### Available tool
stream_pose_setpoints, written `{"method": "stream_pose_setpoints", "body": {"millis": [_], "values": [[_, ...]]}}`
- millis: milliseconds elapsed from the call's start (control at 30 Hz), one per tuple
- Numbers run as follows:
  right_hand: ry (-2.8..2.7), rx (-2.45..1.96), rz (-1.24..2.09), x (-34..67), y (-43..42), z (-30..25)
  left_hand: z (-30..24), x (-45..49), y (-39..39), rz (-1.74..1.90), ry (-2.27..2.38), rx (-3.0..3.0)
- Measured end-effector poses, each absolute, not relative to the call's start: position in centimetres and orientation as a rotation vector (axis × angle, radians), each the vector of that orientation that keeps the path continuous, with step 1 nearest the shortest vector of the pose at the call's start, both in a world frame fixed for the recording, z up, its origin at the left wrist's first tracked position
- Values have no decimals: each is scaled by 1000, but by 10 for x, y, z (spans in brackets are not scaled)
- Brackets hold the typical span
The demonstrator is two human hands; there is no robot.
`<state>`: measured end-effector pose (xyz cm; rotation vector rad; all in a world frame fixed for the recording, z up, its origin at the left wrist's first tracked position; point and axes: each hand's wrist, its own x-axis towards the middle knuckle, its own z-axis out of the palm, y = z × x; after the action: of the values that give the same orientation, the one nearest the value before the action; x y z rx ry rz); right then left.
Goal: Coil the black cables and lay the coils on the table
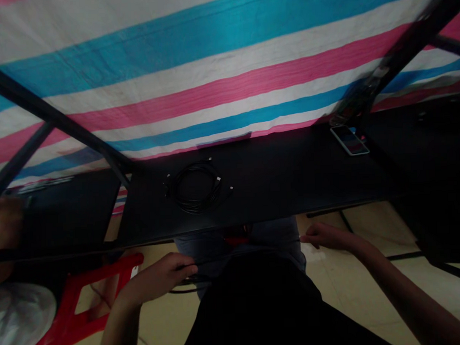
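My left hand (163,276) hangs below the front edge of the black table (283,183), over my lap. Its fingers are curled round a dark thin thing that I cannot make out. My right hand (326,236) is just under the table's edge, to the right of my knees, with its fingers drawn together and nothing visible in them. A coiled black cable (196,190) with loose plug ends lies on the table, ahead of my left hand and out of its reach.
A phone (349,140) lies at the table's far right, beside a slanted black frame post (392,61). A striped pink, blue and white sheet (211,67) hangs behind. A red plastic stool (83,298) stands at the lower left. Another person's arm (3,225) and white clothing show at the left edge.
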<state>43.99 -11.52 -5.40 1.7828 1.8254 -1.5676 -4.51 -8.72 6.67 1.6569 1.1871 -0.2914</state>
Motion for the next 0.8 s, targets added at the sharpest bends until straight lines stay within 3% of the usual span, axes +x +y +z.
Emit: {"method": "stream_pose_setpoints", "body": {"millis": [167, 400, 633, 800], "values": [[1910, 1841, -1399, 406, -117, -77, 44, -2, -83, -318, 1210, 1744], [2179, 1439, -1987, 331, -97, -17, 38, 33, -81, -168, 1067, 1755], [2027, 1636, -1356, 319, -96, -23, 24, 23, -92, -290, 1037, 1675], [2143, 1524, -1454, 309, -97, -27, 14, 28, -95, -254, 1046, 1756]]}}
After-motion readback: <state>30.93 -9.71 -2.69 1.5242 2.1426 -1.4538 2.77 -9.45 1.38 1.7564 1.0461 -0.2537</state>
